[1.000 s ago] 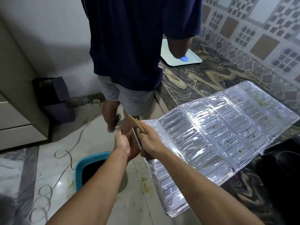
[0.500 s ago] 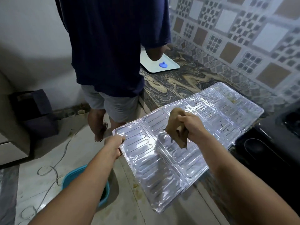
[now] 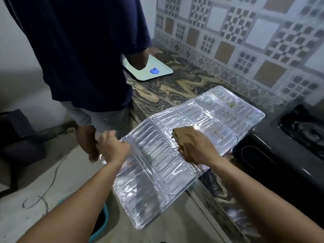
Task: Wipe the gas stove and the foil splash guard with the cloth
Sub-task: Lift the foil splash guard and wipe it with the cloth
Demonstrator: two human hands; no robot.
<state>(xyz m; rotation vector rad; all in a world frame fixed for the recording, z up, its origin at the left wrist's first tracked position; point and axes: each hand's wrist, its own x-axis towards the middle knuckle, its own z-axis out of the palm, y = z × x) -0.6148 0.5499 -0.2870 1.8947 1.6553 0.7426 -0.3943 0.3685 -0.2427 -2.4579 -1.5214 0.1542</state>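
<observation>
- My left hand [image 3: 114,148] pinches the foil splash guard [image 3: 175,155] at its left edge, steadying the half overhanging the marble counter [image 3: 166,92].
- My right hand [image 3: 194,148], frame centre, presses the brown cloth [image 3: 181,135] flat onto its ribs.
- Stained panels lie beyond, beside the gas stove [image 3: 287,148] at right.

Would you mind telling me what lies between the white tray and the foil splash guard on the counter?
Only bare marbled countertop separates the white tray from the foil splash guard, as the head view shows.
</observation>
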